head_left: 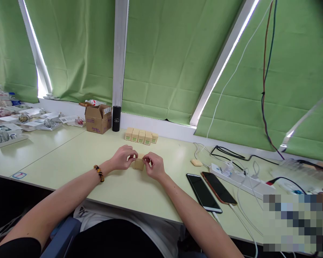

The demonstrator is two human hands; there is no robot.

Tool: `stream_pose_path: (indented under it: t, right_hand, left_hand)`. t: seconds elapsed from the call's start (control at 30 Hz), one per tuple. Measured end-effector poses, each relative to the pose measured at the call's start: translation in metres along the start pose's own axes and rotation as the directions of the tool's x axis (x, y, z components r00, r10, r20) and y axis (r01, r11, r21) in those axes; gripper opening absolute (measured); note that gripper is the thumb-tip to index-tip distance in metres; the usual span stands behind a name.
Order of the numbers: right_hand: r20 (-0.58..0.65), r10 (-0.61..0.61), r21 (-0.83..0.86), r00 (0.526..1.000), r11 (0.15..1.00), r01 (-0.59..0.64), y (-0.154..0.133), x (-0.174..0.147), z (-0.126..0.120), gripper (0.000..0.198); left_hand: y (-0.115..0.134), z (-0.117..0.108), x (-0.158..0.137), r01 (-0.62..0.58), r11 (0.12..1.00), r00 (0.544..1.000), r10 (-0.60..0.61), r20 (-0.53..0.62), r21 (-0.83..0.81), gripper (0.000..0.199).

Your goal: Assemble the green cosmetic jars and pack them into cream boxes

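Note:
A small tan cardboard box (139, 165) stands on the pale table in front of me. My left hand (123, 157) pinches its upper left edge between thumb and fingers. On the upper right edge, my right hand (154, 165) pinches in the same way. The fingertips partly cover the top of the box, so I cannot tell whether its lid is closed. Just behind my hands, several similar small boxes (141, 137) with pale green labels sit side by side in a row.
A brown carton (98, 119) and a black cylinder (116, 118) stand at the back left. Farther left lie several white trays (5, 135) with packed items. Two phones (204, 193) lie at my right, before a white power strip (240, 181) with tangled cables.

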State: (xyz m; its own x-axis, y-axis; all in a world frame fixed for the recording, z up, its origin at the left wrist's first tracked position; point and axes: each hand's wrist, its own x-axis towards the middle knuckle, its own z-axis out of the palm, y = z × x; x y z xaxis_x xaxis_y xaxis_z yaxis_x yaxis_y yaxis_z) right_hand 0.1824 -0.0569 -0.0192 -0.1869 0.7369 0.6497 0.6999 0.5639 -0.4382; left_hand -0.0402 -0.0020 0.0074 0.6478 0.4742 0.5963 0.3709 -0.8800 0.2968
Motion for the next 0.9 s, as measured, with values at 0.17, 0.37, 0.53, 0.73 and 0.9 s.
stream_pose_path:
  t: [0.17,0.37,0.53,0.73,0.9]
  right_hand:
    - [0.029,-0.024,-0.019,0.999,1.000,0.025,0.004,-0.001,-0.001,0.008]
    - [0.098,0.028,0.026,0.995,0.999,-0.031,0.009,-0.001,-0.001,0.004]
    - [0.075,0.030,0.098,0.997,0.995,-0.038,0.010,0.000,-0.006,0.025]
    - [0.148,0.060,0.141,0.987,0.987,-0.081,0.015,0.002,-0.013,0.034]
    - [-0.016,0.298,-0.148,0.955,0.943,-0.297,0.036,0.009,-0.010,0.023]
  left_hand:
    - [-0.001,-0.001,0.000,-0.022,1.000,1.000,0.022,0.005,0.019,0.017]
    - [-0.004,0.004,0.000,-0.025,0.999,1.000,0.025,0.002,-0.032,0.019]
    - [-0.009,0.008,0.000,0.074,0.997,0.993,-0.072,-0.096,0.015,0.027]
    - [-0.011,0.009,0.003,0.309,0.946,0.951,-0.307,-0.033,0.099,0.040]
    - [-0.008,0.006,0.005,0.294,0.948,0.954,-0.298,0.021,0.120,0.028]
